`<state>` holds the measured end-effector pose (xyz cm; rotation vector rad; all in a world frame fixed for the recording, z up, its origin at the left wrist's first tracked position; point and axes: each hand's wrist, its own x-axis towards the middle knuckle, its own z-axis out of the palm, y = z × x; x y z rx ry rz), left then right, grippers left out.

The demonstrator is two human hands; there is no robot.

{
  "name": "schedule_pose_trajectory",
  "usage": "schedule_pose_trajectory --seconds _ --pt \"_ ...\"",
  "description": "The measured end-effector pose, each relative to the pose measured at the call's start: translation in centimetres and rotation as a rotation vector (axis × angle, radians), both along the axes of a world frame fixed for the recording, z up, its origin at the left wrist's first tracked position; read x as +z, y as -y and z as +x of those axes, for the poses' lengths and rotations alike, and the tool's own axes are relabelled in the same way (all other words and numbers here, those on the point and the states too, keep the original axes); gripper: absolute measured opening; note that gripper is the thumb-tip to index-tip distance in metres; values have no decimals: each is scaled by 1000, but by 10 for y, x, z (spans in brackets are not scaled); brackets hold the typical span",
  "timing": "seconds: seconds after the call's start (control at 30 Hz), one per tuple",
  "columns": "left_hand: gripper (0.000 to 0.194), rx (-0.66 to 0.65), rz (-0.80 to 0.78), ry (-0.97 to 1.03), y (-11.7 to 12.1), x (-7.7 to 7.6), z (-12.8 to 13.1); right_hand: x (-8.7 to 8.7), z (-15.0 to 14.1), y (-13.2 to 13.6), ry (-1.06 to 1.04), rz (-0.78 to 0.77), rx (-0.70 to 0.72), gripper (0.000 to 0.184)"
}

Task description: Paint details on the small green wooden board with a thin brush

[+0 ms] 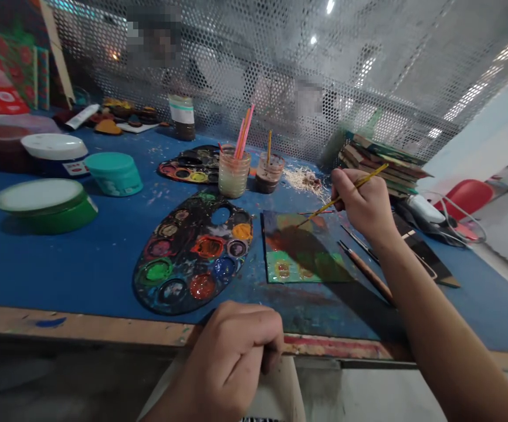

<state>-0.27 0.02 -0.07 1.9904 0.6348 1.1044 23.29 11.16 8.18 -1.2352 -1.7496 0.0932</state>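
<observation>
My right hand pinches a thin yellow paintbrush above a small painted panel. The brush tip reaches the panel's upper part; contact is hard to tell. Green with brownish spots covers the panel's lower half, while orange and purple tones lie above, partly under my arm's shadow. My left hand rests curled at the table's front edge, with no object showing in it. Between the hands and to the left lies a black oval palette with wells of green, blue, orange and red paint. More brushes lie right of the panel.
A glass jar with pink sticks and a cup of dark water stand behind the palette. A second palette lies beyond. Paint tubs fill the left. Wood shavings and stacked boards sit back right, before a perforated metal screen.
</observation>
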Motion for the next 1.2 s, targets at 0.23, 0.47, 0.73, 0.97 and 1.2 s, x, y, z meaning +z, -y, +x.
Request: schedule_pose_trajectory --seconds 0.23,0.47,0.73,0.97,1.2 --pt "25 -12 0 10 -3 2 1 -7 4 -5 10 -9 10 55" --pt "25 1 -5 16 -1 3 2 -7 3 -6 -12 -4 1 54" --pt "25 -16 -7 10 -2 2 1 -6 5 -6 15 13 -5 53" --pt "24 7 -38 -5 -1 3 1 -7 8 -8 37 61 -60 52" --pt "23 2 -37 2 -2 4 3 -8 8 -10 40 51 -70 51"
